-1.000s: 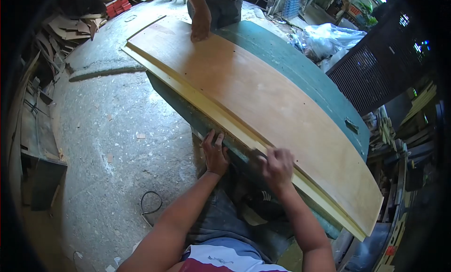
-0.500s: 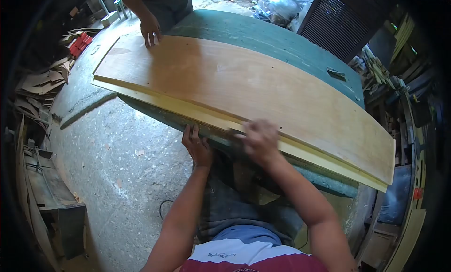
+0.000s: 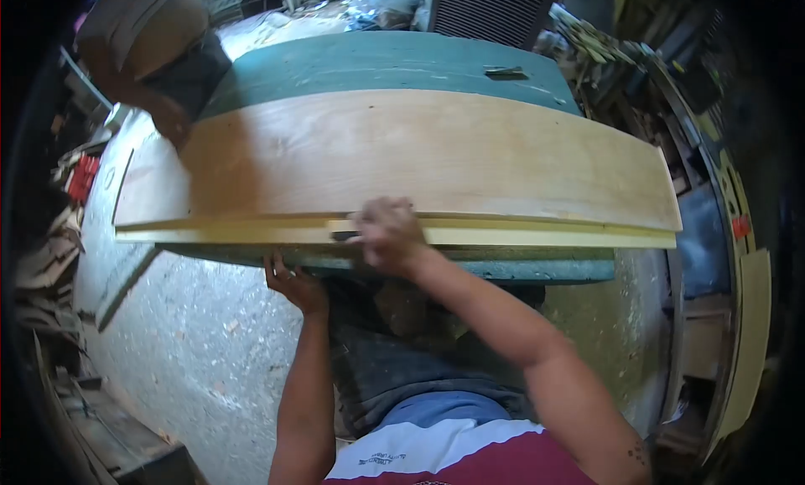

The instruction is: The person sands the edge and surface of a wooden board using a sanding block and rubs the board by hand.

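A long wooden panel [image 3: 436, 154] with a curved far edge lies across a green table [image 3: 377, 57]. Along its near side runs a pale yellow strip [image 3: 545, 235]. My right hand [image 3: 390, 233] is closed at that strip around a small dark object [image 3: 344, 235], too blurred to name. To its left, my left hand [image 3: 295, 285] has its fingers apart and touches the underside of the near edge. The palm is partly turned away.
A co-worker [image 3: 168, 49] stands at the far left, one arm reaching to the panel's left end. A dark scrap [image 3: 506, 72] lies on the green table. Wood pieces [image 3: 591, 45] are piled at the right, and a louvred panel [image 3: 490, 11] stands behind.
The view has swung so the panel lies nearly level across it. My right hand has shifted left along the strip with the dark object. The co-worker appears farther left.
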Demonstrator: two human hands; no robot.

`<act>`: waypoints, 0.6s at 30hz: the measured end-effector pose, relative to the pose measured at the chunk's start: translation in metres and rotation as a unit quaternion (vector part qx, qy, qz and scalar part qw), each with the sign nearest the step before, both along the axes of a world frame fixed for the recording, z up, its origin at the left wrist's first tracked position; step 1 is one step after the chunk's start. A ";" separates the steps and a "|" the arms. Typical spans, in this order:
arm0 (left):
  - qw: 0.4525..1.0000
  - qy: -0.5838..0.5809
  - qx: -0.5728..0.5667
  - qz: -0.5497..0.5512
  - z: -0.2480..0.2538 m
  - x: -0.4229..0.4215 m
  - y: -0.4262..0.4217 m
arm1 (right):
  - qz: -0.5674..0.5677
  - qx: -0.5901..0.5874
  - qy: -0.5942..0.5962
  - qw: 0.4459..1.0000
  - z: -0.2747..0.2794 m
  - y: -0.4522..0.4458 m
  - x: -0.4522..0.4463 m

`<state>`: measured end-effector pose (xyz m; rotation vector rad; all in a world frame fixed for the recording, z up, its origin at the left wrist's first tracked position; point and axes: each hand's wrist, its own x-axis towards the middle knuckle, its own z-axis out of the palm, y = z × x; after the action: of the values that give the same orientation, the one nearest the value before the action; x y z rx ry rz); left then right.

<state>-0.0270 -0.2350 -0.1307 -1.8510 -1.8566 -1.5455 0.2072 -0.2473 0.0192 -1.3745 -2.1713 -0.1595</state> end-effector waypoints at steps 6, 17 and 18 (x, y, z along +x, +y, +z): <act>0.999 0.032 0.012 0.011 0.008 0.000 0.000 | -0.048 -0.009 -0.011 0.999 0.006 -0.005 0.021; 0.999 0.023 0.026 -0.011 0.003 -0.003 0.002 | -0.142 0.009 -0.088 0.986 0.021 -0.123 0.251; 0.999 0.026 0.027 -0.013 0.004 -0.004 0.001 | -0.141 0.005 -0.073 0.987 0.023 -0.123 0.250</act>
<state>-0.0307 -0.2339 -0.1263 -1.8799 -1.7581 -1.5255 0.4569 -0.3701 0.0422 -1.7088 -2.0759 -0.3872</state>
